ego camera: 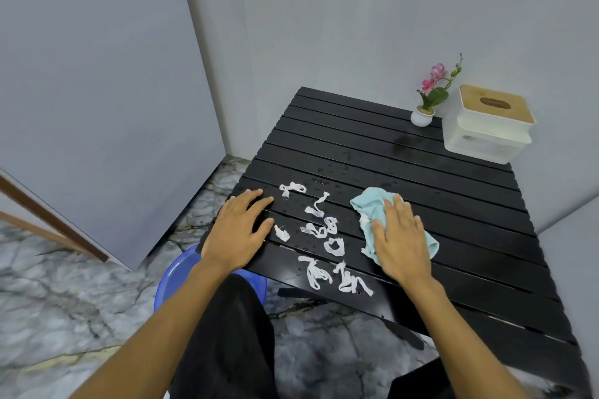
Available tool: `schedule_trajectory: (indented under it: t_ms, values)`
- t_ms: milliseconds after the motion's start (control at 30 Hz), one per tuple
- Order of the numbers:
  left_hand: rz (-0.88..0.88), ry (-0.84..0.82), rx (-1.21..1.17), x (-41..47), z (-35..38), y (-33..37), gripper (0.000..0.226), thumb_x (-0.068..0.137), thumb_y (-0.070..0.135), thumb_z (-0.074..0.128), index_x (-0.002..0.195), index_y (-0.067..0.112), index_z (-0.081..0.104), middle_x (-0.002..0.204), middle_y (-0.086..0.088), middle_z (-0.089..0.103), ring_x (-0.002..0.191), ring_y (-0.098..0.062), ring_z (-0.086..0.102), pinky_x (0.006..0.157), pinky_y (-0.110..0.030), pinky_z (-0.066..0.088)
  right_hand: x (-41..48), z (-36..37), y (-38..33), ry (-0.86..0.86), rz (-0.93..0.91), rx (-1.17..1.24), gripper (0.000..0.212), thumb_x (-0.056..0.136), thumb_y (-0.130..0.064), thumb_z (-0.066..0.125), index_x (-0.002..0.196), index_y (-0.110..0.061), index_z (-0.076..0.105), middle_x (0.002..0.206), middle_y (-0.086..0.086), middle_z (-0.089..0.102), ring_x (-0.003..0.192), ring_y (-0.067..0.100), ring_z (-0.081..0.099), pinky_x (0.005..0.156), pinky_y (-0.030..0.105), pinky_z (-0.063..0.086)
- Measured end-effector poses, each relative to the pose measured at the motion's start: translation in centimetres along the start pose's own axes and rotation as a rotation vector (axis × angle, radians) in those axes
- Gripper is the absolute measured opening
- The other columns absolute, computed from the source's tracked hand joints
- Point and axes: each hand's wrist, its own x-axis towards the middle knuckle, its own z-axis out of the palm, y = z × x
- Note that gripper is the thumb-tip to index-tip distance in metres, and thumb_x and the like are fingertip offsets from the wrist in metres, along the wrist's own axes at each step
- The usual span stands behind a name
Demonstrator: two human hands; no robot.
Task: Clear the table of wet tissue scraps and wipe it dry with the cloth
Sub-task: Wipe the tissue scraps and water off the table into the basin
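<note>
The black slatted table (405,152) stands in a corner against pale grey walls. Wet tissue scraps (325,230) lie scattered across its near left portion, between the two hands: twisted white strips and small loops, running from one scrap near the left fingertips down to two larger tangles at the near edge. Water droplets show on the slats around and beyond the scraps, with a duller damp patch farther back toward the tissue box.

The left hand (238,230) rests palm down at the table's left edge, fingers spread flat and gripping nothing; the thumb tip lies just beside one small scrap. The right hand (400,238) presses flat on the light blue cloth (372,204), fingers extended and slightly apart (a flat press rather than a closed grip). The cloth is bunched, projecting beyond the fingertips and out to the right of the hand, and lies just to the right of the scraps.

At the far right corner stands a white tissue box (489,136) with a wooden lid, and beside it a small white pot holding a pink artificial orchid (432,91). A blue plastic basin (180,272) sits on the marbled floor under the table's near left corner, partly hidden by the left forearm and a dark trouser leg.
</note>
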Motion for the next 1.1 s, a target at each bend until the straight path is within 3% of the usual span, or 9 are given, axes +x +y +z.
schedule_trajectory:
  t_ms: [333,467,567,633,700,767,900,967,1100]
  values:
    - [0.018,-0.026,0.007,-0.1,-0.6,-0.5,0.049,0.098,0.043,0.040,0.143,0.025,0.042,0.154,0.000,0.035,0.145,-0.020,0.022,0.120,-0.038,0.010,1.6,2.8,-6.4,-0.045,-0.136,0.088,0.053,0.101,-0.034,0.027,0.149,-0.013,0.025,0.162,0.007,0.011,0.149,0.025,0.008,0.120,0.040,0.007]
    - [0.060,-0.039,-0.010,-0.2,-0.8,-1.3,0.049,0.099,0.042,0.038,0.144,0.024,0.040,0.155,0.002,0.033,0.145,-0.018,0.021,0.119,-0.031,0.005,1.8,3.5,-8.3,-0.017,-0.185,0.249,0.047,0.101,-0.025,0.035,0.145,-0.010,0.033,0.157,0.006,0.027,0.145,0.023,0.022,0.118,0.037,0.015]
    - [0.046,-0.015,-0.038,-0.2,-0.8,-1.6,0.049,0.098,0.041,0.040,0.144,0.023,0.041,0.154,0.003,0.035,0.145,-0.015,0.022,0.117,-0.026,0.003,1.8,3.3,-9.6,0.040,-0.092,0.533,0.032,0.095,-0.016,0.048,0.126,-0.013,0.050,0.135,0.002,0.055,0.113,0.021,0.052,0.096,0.032,0.039]
    - [0.033,-0.001,-0.038,-0.2,-0.6,-1.5,0.049,0.097,0.042,0.040,0.143,0.023,0.042,0.153,0.004,0.036,0.144,-0.014,0.023,0.117,-0.026,0.004,2.0,2.5,-9.8,0.048,0.017,0.730,0.014,0.089,-0.014,0.059,0.102,-0.018,0.058,0.115,-0.003,0.065,0.098,0.018,0.060,0.080,0.026,0.046]
    - [0.027,-0.003,-0.038,-0.2,-0.5,-1.5,0.050,0.097,0.044,0.039,0.143,0.024,0.042,0.153,0.005,0.036,0.144,-0.012,0.022,0.117,-0.025,0.003,2.1,1.1,-9.7,0.081,0.064,0.846,0.011,0.083,-0.016,0.068,0.085,-0.019,0.057,0.099,-0.008,0.066,0.093,0.015,0.063,0.072,0.018,0.047]
    - [0.023,-0.004,-0.037,-0.1,-0.5,-1.6,0.050,0.097,0.045,0.038,0.143,0.025,0.042,0.153,0.006,0.036,0.144,-0.012,0.021,0.117,-0.024,0.002,2.2,-0.7,-9.4,0.092,0.076,0.905,0.016,0.080,-0.022,0.074,0.081,-0.018,0.059,0.103,-0.010,0.065,0.098,0.010,0.062,0.081,0.020,0.048]
    - [0.025,-0.003,-0.048,-0.2,-0.5,-1.6,0.050,0.097,0.045,0.038,0.143,0.025,0.042,0.153,0.006,0.036,0.144,-0.012,0.021,0.116,-0.024,0.002,2.2,-5.2,-8.2,0.137,0.077,0.870,0.016,0.074,-0.030,0.079,0.077,-0.022,0.065,0.117,-0.012,0.061,0.110,0.008,0.056,0.099,0.039,0.043]
    - [0.025,0.001,-0.058,-0.2,-0.6,-1.5,0.050,0.097,0.044,0.038,0.142,0.025,0.042,0.153,0.005,0.036,0.144,-0.012,0.022,0.117,-0.025,0.004,2.0,-7.9,-7.4,0.146,0.079,0.959,0.011,0.076,-0.028,0.076,0.077,-0.027,0.066,0.116,-0.015,0.064,0.109,0.011,0.060,0.097,0.044,0.047]
    - [0.026,0.002,-0.064,-0.2,-0.6,-1.4,0.049,0.097,0.043,0.040,0.142,0.024,0.043,0.152,0.004,0.037,0.144,-0.013,0.023,0.119,-0.031,0.010,1.7,-13.2,-4.5,0.294,0.045,1.062,0.011,0.081,-0.030,0.071,0.078,-0.035,0.062,0.096,-0.016,0.068,0.093,0.009,0.064,0.083,0.035,0.052]
